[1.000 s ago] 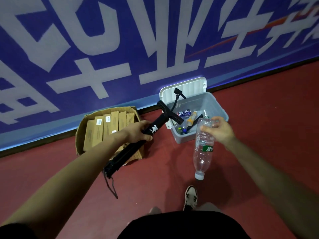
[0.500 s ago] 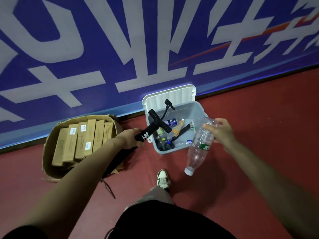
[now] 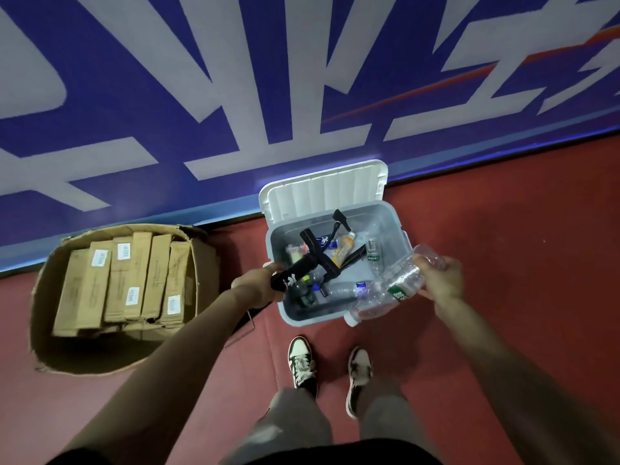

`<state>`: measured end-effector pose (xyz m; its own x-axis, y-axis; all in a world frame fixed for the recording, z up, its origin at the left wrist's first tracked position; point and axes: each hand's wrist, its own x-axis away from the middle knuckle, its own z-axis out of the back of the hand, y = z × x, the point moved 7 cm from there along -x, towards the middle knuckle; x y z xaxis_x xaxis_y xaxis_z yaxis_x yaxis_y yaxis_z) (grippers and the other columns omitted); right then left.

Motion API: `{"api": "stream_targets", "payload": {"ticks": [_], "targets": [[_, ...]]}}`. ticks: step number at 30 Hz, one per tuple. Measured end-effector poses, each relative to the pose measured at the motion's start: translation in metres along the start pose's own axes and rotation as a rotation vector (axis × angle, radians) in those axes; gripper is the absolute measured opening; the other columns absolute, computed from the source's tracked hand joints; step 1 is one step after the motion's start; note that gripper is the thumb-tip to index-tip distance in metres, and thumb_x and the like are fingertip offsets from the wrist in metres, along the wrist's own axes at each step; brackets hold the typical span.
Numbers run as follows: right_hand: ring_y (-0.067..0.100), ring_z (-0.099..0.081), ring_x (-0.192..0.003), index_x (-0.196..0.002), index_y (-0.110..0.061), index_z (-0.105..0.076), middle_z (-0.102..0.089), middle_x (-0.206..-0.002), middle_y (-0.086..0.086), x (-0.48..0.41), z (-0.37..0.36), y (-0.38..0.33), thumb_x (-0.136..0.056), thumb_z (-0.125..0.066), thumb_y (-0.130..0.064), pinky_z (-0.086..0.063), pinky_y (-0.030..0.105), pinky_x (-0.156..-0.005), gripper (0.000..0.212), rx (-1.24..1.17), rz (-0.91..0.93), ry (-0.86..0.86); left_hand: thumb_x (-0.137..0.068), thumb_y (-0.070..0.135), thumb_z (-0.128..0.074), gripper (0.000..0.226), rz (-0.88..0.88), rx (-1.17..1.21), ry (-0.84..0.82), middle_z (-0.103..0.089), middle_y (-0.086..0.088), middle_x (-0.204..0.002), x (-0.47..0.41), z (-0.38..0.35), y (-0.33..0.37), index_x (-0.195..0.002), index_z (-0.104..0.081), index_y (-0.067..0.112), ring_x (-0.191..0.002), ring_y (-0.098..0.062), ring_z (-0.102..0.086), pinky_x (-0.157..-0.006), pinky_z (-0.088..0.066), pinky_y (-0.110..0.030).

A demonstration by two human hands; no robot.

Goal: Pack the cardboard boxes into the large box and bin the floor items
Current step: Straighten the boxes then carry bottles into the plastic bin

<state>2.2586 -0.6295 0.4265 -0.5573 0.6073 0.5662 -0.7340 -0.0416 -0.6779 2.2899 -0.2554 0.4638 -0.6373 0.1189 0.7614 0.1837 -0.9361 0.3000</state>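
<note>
My left hand (image 3: 256, 286) grips a black hand pump (image 3: 303, 268) by its barrel, with the T-handle end over the grey plastic bin (image 3: 401, 229). My right hand (image 3: 439, 280) holds an empty clear plastic bottle (image 3: 382, 293) by its base, cap end pointing down-left over the bin's front right corner. Inside the bin lie several bottles and a second black pump. To the left stands the large cardboard box (image 3: 43, 297) holding several slim cardboard boxes (image 3: 134, 280) packed upright side by side.
The bin's white lid (image 3: 322, 191) leans open against the blue and white banner wall (image 3: 235, 95). My two shoes (image 3: 303, 365) stand on the red floor just in front of the bin. Red floor stretches to the right.
I have stepped closer to the bin. Both hands moved forward: the pump's handle now hangs over the bin, and the bottle tilted lower over its front corner.
</note>
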Motion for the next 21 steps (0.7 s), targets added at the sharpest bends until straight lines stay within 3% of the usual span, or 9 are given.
{"api": "stream_targets", "payload": {"ticks": [2,6,10,15,19,21], "targets": [[0.033,-0.069,-0.083,-0.101,-0.013,-0.062,-0.07,-0.095,0.013,-0.022,-0.011,0.002,-0.039,-0.071,-0.062,-0.058,0.05,-0.074,0.079,0.076,-0.04,-0.015,-0.08,0.026,-0.07,0.07,0.021,0.013,-0.033,-0.058,-0.002,-0.128,-0.026,-0.006,0.006,-0.141,-0.036,0.031,-0.117,-0.024,-0.055,-0.096,-0.045,-0.032],[0.027,-0.066,-0.075,-0.105,-0.003,-0.062,-0.07,-0.093,0.017,-0.058,-0.034,-0.014,-0.066,-0.079,-0.041,-0.053,0.033,-0.067,0.057,0.186,-0.02,-0.078,-0.081,0.024,-0.07,0.073,0.068,0.058,-0.025,-0.058,-0.008,-0.128,-0.075,-0.015,0.023,-0.143,-0.033,0.024,-0.116,-0.028,-0.055,-0.092,-0.045,-0.03],[0.033,-0.069,-0.079,-0.111,-0.004,-0.057,-0.069,-0.099,0.021,-0.114,-0.059,0.005,-0.058,-0.077,-0.049,-0.059,0.046,-0.069,0.072,0.149,-0.056,-0.163,-0.081,0.02,-0.07,0.06,0.08,0.084,0.018,-0.06,-0.011,-0.124,-0.136,-0.027,0.046,-0.134,-0.044,0.015,-0.112,-0.029,-0.057,-0.091,-0.045,-0.032],[0.033,-0.066,-0.093,-0.126,-0.005,-0.05,-0.062,-0.116,0.019,-0.17,-0.082,0.059,-0.073,-0.077,-0.038,-0.058,0.038,-0.064,0.068,0.054,-0.228,-0.251,-0.079,0.013,-0.072,0.06,0.022,0.178,0.005,-0.06,-0.01,-0.126,-0.221,-0.051,0.067,-0.134,-0.048,0.016,-0.113,-0.027,-0.057,-0.093,-0.041,-0.027],[0.032,-0.067,-0.081,-0.121,-0.001,-0.055,-0.065,-0.109,0.026,-0.202,-0.097,0.102,-0.081,-0.073,-0.033,-0.059,0.045,-0.07,0.054,-0.026,-0.342,-0.187,-0.078,0.005,-0.071,0.059,0.005,0.194,-0.024,-0.062,-0.01,-0.122,-0.281,-0.084,0.072,-0.132,-0.05,0.016,-0.109,-0.027,-0.059,-0.094,-0.044,-0.029],[0.029,-0.067,-0.082,-0.121,-0.002,-0.055,-0.066,-0.109,0.019,-0.215,-0.111,0.116,-0.082,-0.072,-0.031,-0.059,0.041,-0.061,0.052,-0.082,-0.405,-0.167,-0.079,0.007,-0.071,0.057,-0.002,0.174,-0.039,-0.063,-0.01,-0.119,-0.31,-0.104,0.075,-0.131,-0.052,0.017,-0.104,-0.027,-0.061,-0.091,-0.049,-0.031]]}}
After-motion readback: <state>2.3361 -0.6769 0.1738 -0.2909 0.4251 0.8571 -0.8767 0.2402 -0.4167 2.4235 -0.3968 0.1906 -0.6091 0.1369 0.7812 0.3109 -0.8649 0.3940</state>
